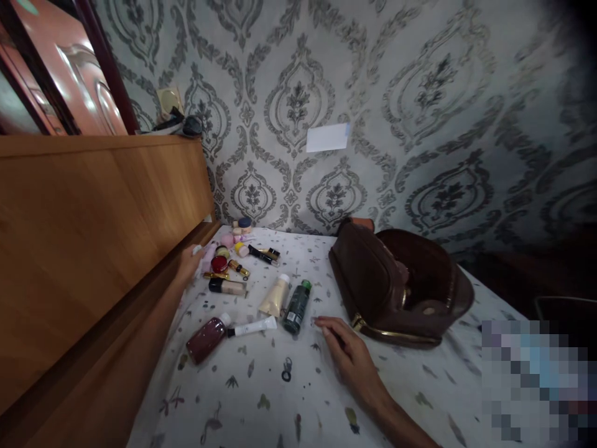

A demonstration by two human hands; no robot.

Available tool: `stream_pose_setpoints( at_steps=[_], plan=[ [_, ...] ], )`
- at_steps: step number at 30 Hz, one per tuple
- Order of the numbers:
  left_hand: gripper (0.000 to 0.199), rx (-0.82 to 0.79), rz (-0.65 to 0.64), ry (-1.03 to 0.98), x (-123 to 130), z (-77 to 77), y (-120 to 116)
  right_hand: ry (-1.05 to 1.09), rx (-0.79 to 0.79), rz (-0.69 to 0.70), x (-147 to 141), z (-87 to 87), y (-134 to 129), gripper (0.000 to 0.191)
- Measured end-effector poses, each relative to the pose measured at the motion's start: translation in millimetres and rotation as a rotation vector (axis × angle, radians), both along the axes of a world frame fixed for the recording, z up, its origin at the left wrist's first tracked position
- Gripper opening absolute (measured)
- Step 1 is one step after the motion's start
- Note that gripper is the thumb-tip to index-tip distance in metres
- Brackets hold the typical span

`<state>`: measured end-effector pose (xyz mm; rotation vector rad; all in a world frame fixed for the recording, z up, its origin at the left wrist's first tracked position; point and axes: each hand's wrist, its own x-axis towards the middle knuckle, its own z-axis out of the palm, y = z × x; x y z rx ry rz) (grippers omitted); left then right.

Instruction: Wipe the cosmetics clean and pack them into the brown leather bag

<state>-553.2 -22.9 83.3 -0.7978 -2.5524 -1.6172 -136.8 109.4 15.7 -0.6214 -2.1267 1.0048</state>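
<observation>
At the far left, my left hand (189,261) is closed at the edge of a group of cosmetics, with a small white piece (196,249) at its fingertips that I cannot make out. Beside it lie a red round container (219,264) and a foundation bottle (227,287) with a black cap. My right hand (347,354) rests on the patterned sheet (261,404), fingers stretched out and apart, holding nothing visible. Nearest to its fingertips is a dark green bottle (297,308). A cream tube (275,297), a slim white tube (253,326) and a dark red bottle (206,340) lie further left.
An open brown bag (368,274) with a gold zipper stands right of my right hand. A wooden panel (102,236) borders the bed on the left. Behind is a patterned wall (298,93) with a white card (327,137). The lower right is pixelated.
</observation>
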Motion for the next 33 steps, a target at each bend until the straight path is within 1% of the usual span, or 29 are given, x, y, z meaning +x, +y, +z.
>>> stream_pose_setpoints(
  at_steps=[3,5,7,10,13,15,17,21,23,25,27,29,31,33],
  plan=[
    [0.017,-0.187,-0.025,0.138,-12.5,18.9,33.8,0.004,-0.004,0.0,0.0,-0.2,0.7,0.031],
    [0.02,-0.318,-0.049,0.201,-16.7,26.6,58.2,0.002,-0.007,0.001,0.3,0.5,0.6,0.03],
    [0.027,-0.442,-0.08,0.239,-18.0,29.5,81.4,-0.004,-0.011,0.003,0.9,2.2,-0.2,0.03],
    [0.033,-0.614,-0.119,0.255,-18.4,27.6,109.5,-0.018,-0.028,0.01,1.9,5.5,-1.9,0.03],
    [0.034,-0.75,-0.148,0.243,-21.6,24.1,126.2,-0.03,-0.049,0.012,2.6,8.1,-3.1,0.03],
    [0.033,-0.807,-0.166,0.233,-25.7,22.9,130.8,-0.041,-0.054,0.011,3.0,9.0,-3.4,0.03],
    [0.033,-0.831,-0.177,0.225,-29.6,22.5,131.4,-0.053,-0.056,0.019,3.4,9.6,-3.4,0.031],
    [0.031,-0.785,-0.142,0.202,-30.7,21.8,126.6,-0.055,-0.053,0.033,3.4,10.1,-3.1,0.031],
    [0.031,-0.718,-0.1,0.182,-28.0,22.8,123.6,-0.059,-0.045,0.037,3.4,9.7,-2.9,0.031],
    [0.033,-0.619,-0.061,0.159,-24.9,26.9,120.7,-0.067,-0.038,0.044,3.4,8.6,-2.4,0.031],
    [0.039,-0.494,-0.042,0.127,-21.9,35.4,117.2,-0.066,-0.029,0.045,3.4,6.8,-1.7,0.03],
    [0.046,-0.349,-0.061,0.076,-17.3,47.0,112.1,-0.054,-0.017,0.041,3.2,4.8,-1.1,0.029],
    [0.051,-0.202,-0.12,0.0,-8.4,59.2,104.2,-0.041,-0.006,0.038,2.7,3.8,-1.2,0.028],
    [0.052,-0.073,-0.207,-0.093,6.9,68.6,93.0,-0.031,0.001,0.04,2.3,4.3,-2.2,0.027]
  ],
)
